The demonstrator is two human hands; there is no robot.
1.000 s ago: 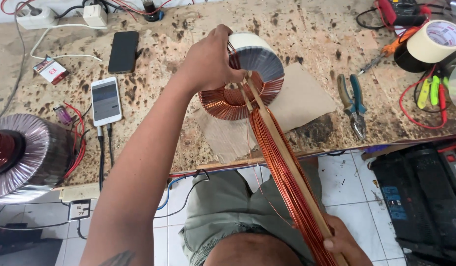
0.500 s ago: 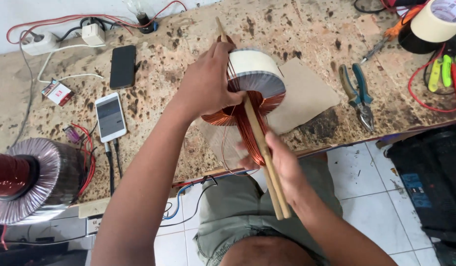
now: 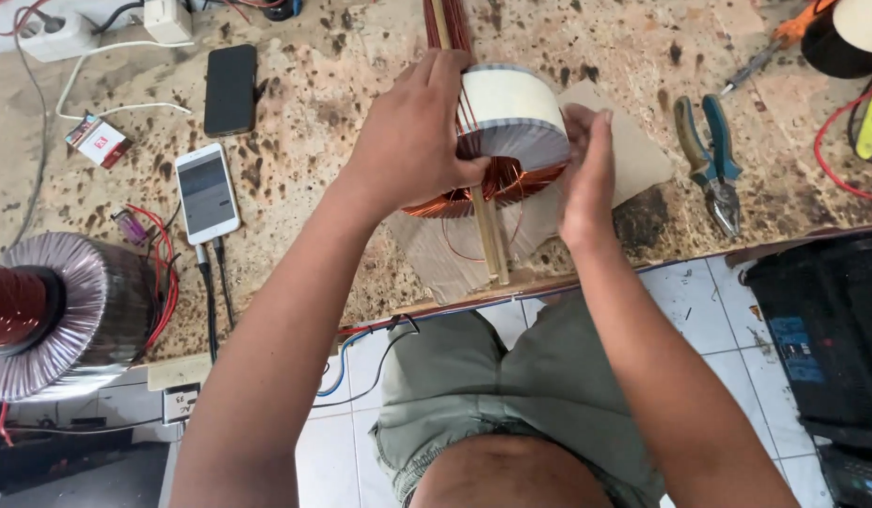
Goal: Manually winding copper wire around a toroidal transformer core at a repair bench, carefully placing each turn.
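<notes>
A ring-shaped transformer core, white-taped on top and wound with copper wire at its lower part, stands on a piece of cardboard on the workbench. My left hand grips the core's left side. A long wooden stick loaded with copper wire passes through the core's hole, sticking out behind it and toward me. My right hand lies flat against the core's right side with the fingers straight. Thin copper strands hang loose under the core.
Blue-handled pliers lie right of the cardboard. A white phone, a black phone and a small red box lie to the left. A finished wound toroid sits at the bench's left edge. A power strip is at the back.
The wire-loaded stick has been pushed forward through the core, away from me. My right hand has left the stick's near end and moved up to the core's right side.
</notes>
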